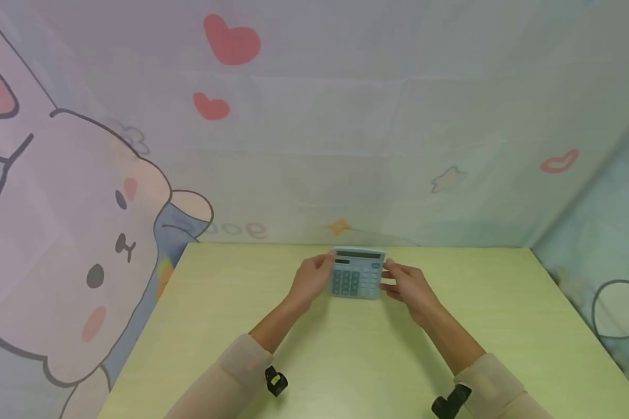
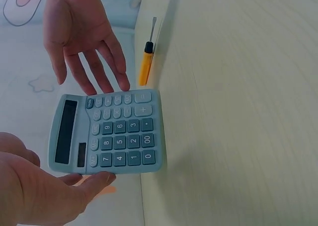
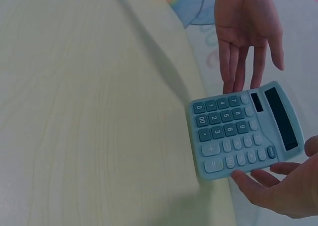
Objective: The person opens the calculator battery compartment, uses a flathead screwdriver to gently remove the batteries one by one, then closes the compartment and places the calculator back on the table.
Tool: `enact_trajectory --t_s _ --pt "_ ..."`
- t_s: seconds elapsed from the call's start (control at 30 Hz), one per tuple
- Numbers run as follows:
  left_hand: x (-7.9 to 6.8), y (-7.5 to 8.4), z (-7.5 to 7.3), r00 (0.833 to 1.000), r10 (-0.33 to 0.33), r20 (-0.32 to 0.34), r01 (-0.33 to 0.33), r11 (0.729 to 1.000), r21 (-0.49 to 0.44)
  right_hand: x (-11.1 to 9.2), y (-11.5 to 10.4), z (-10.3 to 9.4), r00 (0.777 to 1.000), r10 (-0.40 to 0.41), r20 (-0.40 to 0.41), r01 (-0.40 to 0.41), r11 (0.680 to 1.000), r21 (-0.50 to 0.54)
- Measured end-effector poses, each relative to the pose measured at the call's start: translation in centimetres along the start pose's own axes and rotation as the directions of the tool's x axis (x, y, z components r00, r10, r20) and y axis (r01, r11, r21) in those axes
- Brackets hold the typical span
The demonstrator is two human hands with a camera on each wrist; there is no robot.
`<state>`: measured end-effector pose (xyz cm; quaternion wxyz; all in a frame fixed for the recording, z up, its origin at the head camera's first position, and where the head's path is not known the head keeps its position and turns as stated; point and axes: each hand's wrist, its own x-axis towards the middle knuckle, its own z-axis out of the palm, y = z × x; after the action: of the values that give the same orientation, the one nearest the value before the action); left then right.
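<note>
A light-blue calculator [image 1: 357,273] is tilted up between both hands, its keys and dark display facing the head camera. At its left side is my left hand [image 1: 310,282], the fingertips right at the edge. My right hand [image 1: 410,289] is at the opposite side. Seen in the left wrist view, the right hand [image 2: 82,27] has nearly straight fingers that meet the calculator's edge. Similarly, the right wrist view shows the left hand [image 3: 247,25] with extended fingers reaching the calculator [image 3: 243,129] and its thumb apart from it.
A screwdriver [image 2: 146,64] with a yellow handle lies on the pale yellow table [image 1: 230,279] beyond the calculator in the left wrist view. Behind the table hangs a cloth backdrop [image 1: 346,116] with hearts and a cartoon animal. Small black devices [image 1: 276,381] sit at the sleeves.
</note>
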<state>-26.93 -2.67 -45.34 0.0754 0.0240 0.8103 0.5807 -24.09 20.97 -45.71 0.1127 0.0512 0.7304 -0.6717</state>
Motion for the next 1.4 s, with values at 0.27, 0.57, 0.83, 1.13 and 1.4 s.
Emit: enact_trajectory --t_s 0.27,0.57,0.83,1.13,1.4 --pt "0.0 0.1 0.0 1.0 0.001 0.017 -0.001 1.0 0.003 -0.2 -0.4 0.5 0.996 -0.016 -0.086 0.021 0.998 0.059" --pt "-0.2 0.1 0.2 1.0 0.01 -0.007 -0.01 1.0 0.015 -0.3 -0.1 0.6 0.992 -0.043 -0.117 0.055 0.993 0.101" --pt "-0.3 0.5 0.4 0.999 0.02 -0.028 -0.019 0.999 0.027 0.0 0.2 0.7 0.984 -0.045 -0.173 0.068 0.989 0.132" --pt "-0.6 0.1 0.3 0.998 0.036 -0.05 -0.034 0.999 0.039 -0.1 0.6 1.2 0.977 -0.066 -0.203 0.095 0.986 0.135" --pt "-0.5 -0.2 0.1 0.997 0.039 -0.073 -0.038 0.999 0.014 0.0 0.7 1.4 0.973 -0.075 -0.219 0.113 0.979 0.168"
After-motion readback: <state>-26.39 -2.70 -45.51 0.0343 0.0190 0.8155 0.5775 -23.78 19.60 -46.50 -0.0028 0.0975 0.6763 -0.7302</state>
